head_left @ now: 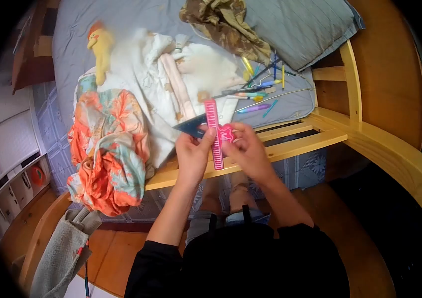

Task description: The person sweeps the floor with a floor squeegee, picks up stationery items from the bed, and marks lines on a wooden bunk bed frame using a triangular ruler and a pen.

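In front of my body, a pink ruler [213, 115] with light markings stands nearly upright in the view. My left hand [193, 155] is closed on it, thumb pressed to its face. Behind the ruler, a dark set square [190, 125] with a pointed corner sticks out to the left, gripped by the same hand. At the ruler's right side is a pink wavy-edged piece [226, 133] with lettering; whether it is joined to the ruler I cannot tell. My right hand [247, 152] pinches this piece between thumb and fingers.
Several pens and markers [254, 108] lie on the grey bed sheet [136, 15]. White clothing [146, 99], an orange floral cloth [109, 154], a yellow plush toy [102, 49], a camouflage cloth [221, 25] and a pillow [295, 30] are around them. A wooden bed rail [290, 144] runs along the near edge.
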Available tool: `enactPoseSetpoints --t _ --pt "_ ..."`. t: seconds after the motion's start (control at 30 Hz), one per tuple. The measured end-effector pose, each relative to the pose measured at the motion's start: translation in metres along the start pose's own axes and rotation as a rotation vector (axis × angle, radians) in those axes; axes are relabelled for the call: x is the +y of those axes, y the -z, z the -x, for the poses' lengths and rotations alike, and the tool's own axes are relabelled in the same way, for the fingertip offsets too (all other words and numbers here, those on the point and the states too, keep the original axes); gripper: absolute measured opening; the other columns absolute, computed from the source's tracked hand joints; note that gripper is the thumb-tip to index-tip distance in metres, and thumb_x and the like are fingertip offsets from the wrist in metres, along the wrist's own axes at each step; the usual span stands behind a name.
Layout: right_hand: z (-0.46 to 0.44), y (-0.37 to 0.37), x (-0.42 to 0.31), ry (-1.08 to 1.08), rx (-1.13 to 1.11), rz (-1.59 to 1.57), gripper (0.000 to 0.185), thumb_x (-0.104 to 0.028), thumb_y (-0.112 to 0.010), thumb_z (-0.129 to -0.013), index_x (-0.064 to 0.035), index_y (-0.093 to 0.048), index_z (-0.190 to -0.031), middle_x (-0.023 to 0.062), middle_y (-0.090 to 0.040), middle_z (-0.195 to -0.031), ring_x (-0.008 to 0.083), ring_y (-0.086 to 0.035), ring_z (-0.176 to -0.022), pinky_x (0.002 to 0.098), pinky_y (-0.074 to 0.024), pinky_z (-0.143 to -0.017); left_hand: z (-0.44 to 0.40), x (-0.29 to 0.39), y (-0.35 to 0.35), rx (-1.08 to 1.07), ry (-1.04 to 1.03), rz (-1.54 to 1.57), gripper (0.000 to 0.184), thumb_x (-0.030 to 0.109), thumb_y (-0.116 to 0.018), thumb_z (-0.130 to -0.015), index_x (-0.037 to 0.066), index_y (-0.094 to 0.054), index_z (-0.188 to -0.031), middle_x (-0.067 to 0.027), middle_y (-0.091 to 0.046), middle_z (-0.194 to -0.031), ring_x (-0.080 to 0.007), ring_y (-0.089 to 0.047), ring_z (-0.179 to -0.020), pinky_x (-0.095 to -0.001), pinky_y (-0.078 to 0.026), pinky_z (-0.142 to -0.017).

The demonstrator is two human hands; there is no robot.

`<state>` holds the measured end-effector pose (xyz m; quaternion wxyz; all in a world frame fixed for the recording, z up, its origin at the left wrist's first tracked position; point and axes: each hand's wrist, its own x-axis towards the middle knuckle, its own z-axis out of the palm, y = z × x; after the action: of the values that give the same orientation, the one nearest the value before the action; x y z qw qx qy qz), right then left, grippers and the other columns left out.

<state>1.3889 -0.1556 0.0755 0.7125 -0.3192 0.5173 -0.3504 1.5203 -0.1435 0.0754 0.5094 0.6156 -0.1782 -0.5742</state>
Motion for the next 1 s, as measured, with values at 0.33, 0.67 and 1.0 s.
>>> enactPoseSetpoints --t 0.33,0.67,1.0 --pt "0.021 0.006 -0.003 -0.022 -0.062 -0.002 0.017 -0.010 -0.059 -0.090 0.0033 -0.058 -0.100 0.0030 -0.063 -0.083 0.0045 -0.057 -0.070 0.0166 -0.0457 -0.057 0.028 0.037 0.029 -0.034 0.164 0.119 0.017 0.017 -0.058 -0.091 0.002 -0.059 -0.101 -0.0052 -0.066 -0.091 -0.0115 -0.064 -0.075 -0.0222 -0.052 -0.059" --pt "0.031 -0.026 0.012 0.093 -0.060 0.002 0.010 -0.003 -0.061 -0.088 0.0042 -0.058 -0.094 0.0045 -0.063 -0.083 0.0052 -0.058 -0.072 0.0190 -0.0496 -0.066 0.027 0.043 0.059 0.001 0.190 -0.004 0.015 0.018 -0.057 -0.092 0.005 -0.058 -0.100 -0.0014 -0.064 -0.087 -0.0075 -0.061 -0.072 -0.0199 -0.051 -0.056" --pt "0.035 -0.047 0.021 0.104 -0.063 0.051 0.010 -0.005 -0.060 -0.088 0.0026 -0.057 -0.095 0.0036 -0.062 -0.083 0.0050 -0.057 -0.072 0.0189 -0.0490 -0.065 0.031 0.044 0.064 0.008 0.151 0.032 0.018 0.019 -0.054 -0.094 0.005 -0.056 -0.105 -0.0016 -0.062 -0.091 -0.0079 -0.060 -0.075 -0.0216 -0.051 -0.060"
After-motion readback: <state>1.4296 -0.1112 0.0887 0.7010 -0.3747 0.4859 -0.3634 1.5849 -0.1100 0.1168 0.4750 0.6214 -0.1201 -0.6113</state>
